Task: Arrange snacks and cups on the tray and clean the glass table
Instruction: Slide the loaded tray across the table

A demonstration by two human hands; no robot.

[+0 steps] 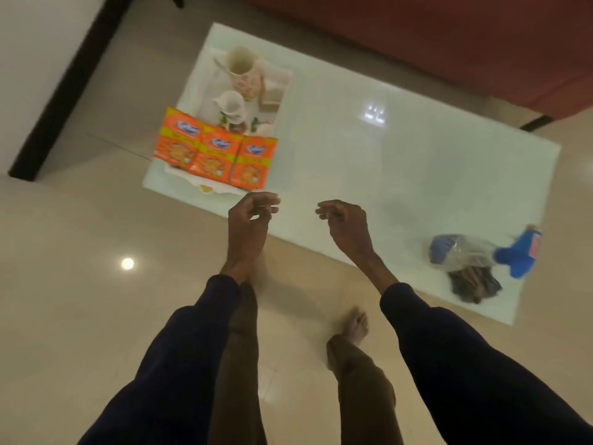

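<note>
Three overlapped orange snack packets (pixel 215 155) on the tray's (pixel 208 91) near end; left hand (pixel 253 216), right hand (pixel 345 223) nearby, fingers (pixel 271 209) loosely curled, empty.

Left hand (pixel 252 216) and right hand (pixel 345 221) extended forward, fingers (pixel 268 200) loosely curled, holding nothing

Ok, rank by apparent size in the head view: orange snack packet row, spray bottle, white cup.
1. orange snack packet row
2. spray bottle
3. white cup
The bottle lies nearer the camera, so bottle over cup is unsure.
</note>
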